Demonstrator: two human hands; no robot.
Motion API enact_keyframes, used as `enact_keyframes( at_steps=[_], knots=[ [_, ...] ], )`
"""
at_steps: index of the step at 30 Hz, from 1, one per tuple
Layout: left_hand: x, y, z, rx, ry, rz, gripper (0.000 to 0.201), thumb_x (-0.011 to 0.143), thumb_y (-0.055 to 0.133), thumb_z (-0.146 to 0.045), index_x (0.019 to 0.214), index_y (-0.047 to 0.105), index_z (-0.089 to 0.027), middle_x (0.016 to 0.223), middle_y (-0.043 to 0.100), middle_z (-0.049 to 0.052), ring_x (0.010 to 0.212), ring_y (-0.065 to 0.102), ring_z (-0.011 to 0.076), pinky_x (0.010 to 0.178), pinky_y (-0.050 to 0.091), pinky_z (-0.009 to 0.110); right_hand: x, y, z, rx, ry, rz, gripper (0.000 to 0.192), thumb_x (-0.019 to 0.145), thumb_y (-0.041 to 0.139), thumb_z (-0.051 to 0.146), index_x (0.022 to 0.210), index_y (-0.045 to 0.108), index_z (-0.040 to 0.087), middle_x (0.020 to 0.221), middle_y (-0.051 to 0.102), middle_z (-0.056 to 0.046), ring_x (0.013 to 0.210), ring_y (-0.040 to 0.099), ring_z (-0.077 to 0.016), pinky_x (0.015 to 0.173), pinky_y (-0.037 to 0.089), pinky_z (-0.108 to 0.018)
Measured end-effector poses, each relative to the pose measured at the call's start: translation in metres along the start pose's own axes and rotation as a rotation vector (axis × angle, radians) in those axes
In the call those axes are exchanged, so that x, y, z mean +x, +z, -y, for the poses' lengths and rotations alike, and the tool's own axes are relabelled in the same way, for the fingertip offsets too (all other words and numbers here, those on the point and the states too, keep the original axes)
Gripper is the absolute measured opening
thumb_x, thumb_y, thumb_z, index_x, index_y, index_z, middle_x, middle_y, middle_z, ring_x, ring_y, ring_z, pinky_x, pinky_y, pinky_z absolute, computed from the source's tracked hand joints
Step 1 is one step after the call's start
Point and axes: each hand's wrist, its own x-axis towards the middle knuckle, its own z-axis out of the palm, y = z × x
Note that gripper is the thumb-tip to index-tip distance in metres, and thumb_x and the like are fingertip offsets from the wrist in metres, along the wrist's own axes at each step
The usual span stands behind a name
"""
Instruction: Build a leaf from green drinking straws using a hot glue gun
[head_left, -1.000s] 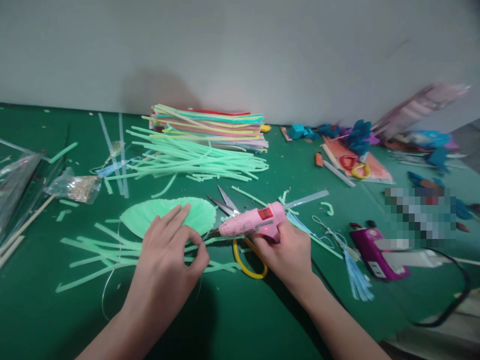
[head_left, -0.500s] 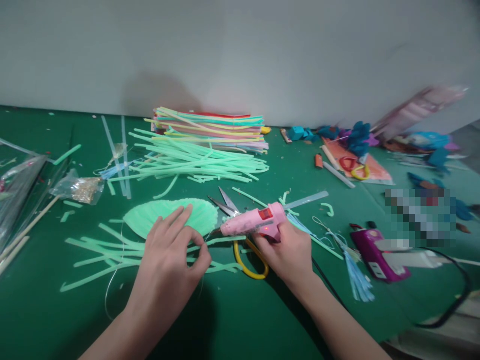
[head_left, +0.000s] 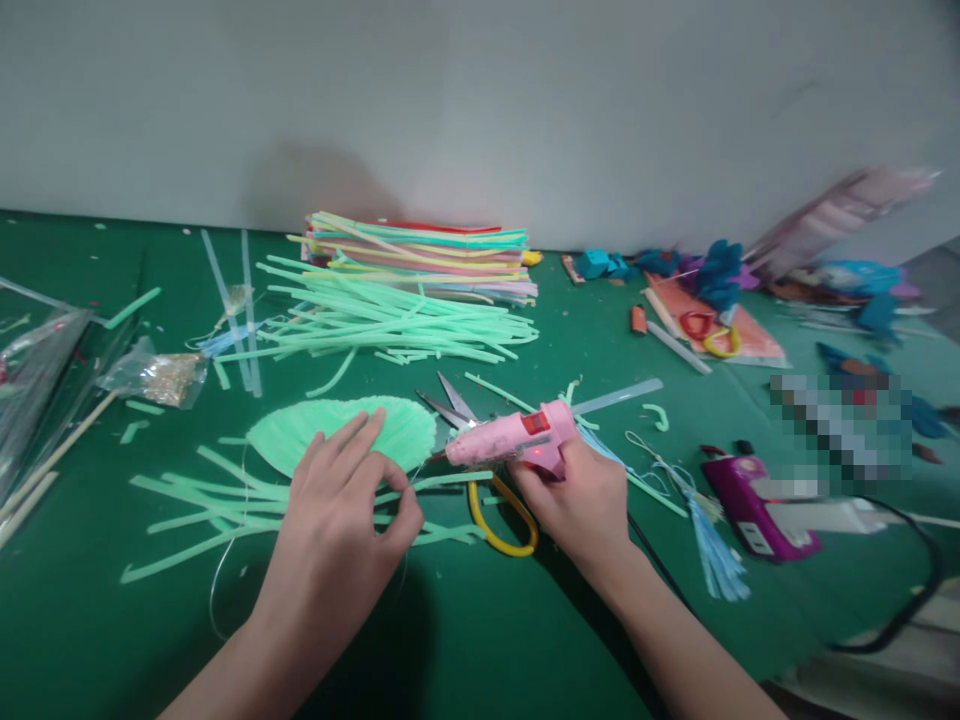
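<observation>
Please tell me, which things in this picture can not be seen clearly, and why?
All in the head view:
- Glue gun nozzle tip: too small to tell whether it touches the green leaf.
- The leaf's near edge: covered by the left hand.
- Gun's handle: wrapped by the right hand.
- Scissors: middle hidden beneath the gun.
- Patch at right: pixelated.
- Pink packet at the wall: motion-blurred.
- Black cable: cut off by the bottom right edge.

Scissors (head_left: 480, 470) w/ yellow handles beside me, straw stack (head_left: 427, 258) by wall, purple box (head_left: 754, 505) on my right.
</observation>
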Motion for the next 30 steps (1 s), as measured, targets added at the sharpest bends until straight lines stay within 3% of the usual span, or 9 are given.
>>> enact_keyframes(
  at_steps=[17, 20, 24, 27, 30],
  knots=[
    [-0.001, 0.001, 0.000, 0.005, -0.007, -0.010, 0.015, 0.087, 0.051, -0.017, 0.073, 0.056, -0.019, 0.137, 0.058, 0.022, 0.133, 0.050, 0.0335, 0.109, 0.036, 0.060, -0.001, -0.001, 0.002, 0.053, -0.005, 0.025, 0.022, 0.087, 0.053, 0.036, 0.089, 0.061, 0.016, 0.057, 0.060, 0.000, 0.045, 0.053, -0.0147, 0.045, 0.034, -0.025],
    [-0.001, 0.002, 0.000, 0.005, -0.015, -0.009, 0.014, 0.087, 0.052, -0.018, 0.073, 0.056, -0.019, 0.136, 0.059, 0.022, 0.133, 0.050, 0.0333, 0.109, 0.036, 0.060, -0.002, 0.001, 0.000, 0.034, 0.076, 0.039, 0.017, 0.083, 0.055, 0.035, 0.080, 0.059, 0.019, 0.055, 0.057, 0.001, 0.046, 0.050, -0.0147, 0.047, 0.034, -0.026],
    [-0.001, 0.001, 0.001, -0.004, -0.017, -0.004, 0.014, 0.087, 0.051, -0.018, 0.073, 0.055, -0.020, 0.137, 0.058, 0.022, 0.133, 0.049, 0.0332, 0.109, 0.035, 0.060, 0.006, 0.001, -0.012, -0.020, 0.293, 0.094, 0.021, 0.077, 0.061, 0.040, 0.080, 0.056, 0.020, 0.067, 0.059, -0.001, 0.056, 0.050, -0.0167, 0.055, 0.038, -0.027],
    [-0.002, 0.001, 0.002, -0.008, -0.018, 0.007, 0.014, 0.088, 0.051, -0.019, 0.074, 0.054, -0.021, 0.139, 0.057, 0.021, 0.135, 0.047, 0.0321, 0.110, 0.034, 0.060, 0.014, 0.003, -0.032, -0.082, 0.426, 0.145, 0.029, 0.077, 0.061, 0.047, 0.085, 0.056, 0.019, 0.079, 0.060, -0.005, 0.066, 0.051, -0.0194, 0.062, 0.040, -0.030],
    [-0.005, 0.004, 0.003, 0.005, -0.009, 0.031, 0.014, 0.088, 0.051, -0.020, 0.075, 0.053, -0.021, 0.140, 0.056, 0.021, 0.137, 0.046, 0.0320, 0.110, 0.034, 0.060, 0.016, 0.011, -0.059, -0.177, 0.451, 0.171, 0.034, 0.081, 0.056, 0.048, 0.088, 0.059, 0.016, 0.082, 0.061, -0.010, 0.074, 0.052, -0.0242, 0.071, 0.042, -0.035]
  ],
)
